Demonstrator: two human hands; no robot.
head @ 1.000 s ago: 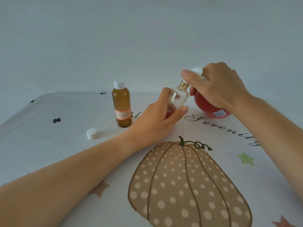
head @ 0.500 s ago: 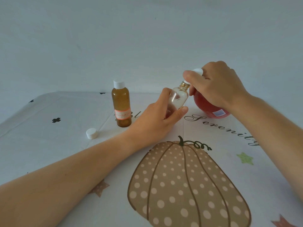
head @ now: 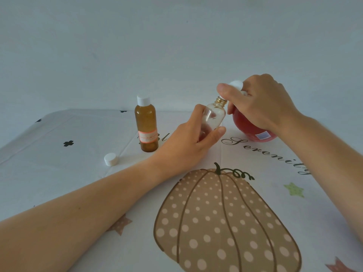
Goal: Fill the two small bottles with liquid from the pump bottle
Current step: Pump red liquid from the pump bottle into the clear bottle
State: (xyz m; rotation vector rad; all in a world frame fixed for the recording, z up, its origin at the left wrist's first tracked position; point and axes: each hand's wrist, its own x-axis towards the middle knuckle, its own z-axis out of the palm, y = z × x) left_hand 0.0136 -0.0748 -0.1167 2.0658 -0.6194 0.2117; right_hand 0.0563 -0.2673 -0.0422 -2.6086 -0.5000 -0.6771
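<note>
Small bottles numbered two: left hand (head: 184, 142) gripped clear bottle (head: 213, 119), amber bottle (head: 146, 126) capped; right hand (head: 263, 103) clasped pump bottle (head: 247, 130); one loose cap (head: 111, 159).

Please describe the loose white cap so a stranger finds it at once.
From the big dotted pumpkin print, look up-left to the amber bottle. The loose white cap lies on the cloth left of it, the only cap on no bottle.

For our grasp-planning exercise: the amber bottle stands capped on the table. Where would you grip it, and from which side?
Take the amber bottle round its straight body, probably just above the label, coming from its left. It stands upright and its sides are even there; the left hand, holding the clear bottle, crowds its right side.
</note>
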